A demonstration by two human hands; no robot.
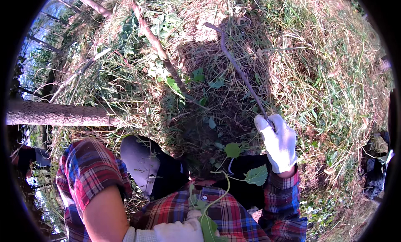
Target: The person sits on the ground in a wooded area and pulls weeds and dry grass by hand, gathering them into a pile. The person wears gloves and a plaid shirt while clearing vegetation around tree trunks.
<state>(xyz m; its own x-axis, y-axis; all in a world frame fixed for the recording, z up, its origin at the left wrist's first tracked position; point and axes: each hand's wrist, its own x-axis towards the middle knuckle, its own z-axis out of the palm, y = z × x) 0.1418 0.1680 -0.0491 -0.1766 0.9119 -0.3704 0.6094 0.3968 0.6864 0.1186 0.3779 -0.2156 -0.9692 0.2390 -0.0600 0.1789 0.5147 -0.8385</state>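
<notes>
My right hand, in a white knit glove, grips the lower end of a thin, slightly crooked wooden stick. The stick slants away to the upper left over the dry grass. Close to my belly, my left hand is also gloved and partly cut off by the lower edge. A green leafy stem rises from its fingers, with broad toothed leaves, one of them a bright leaf in front of my dark trousers. My plaid shirt lies behind the stem.
A broken branch stands out of the grass ahead. To the left are a tree trunk and a pale bare branch. Dry and green grass covers the ground. Dark objects at the right rim are unclear.
</notes>
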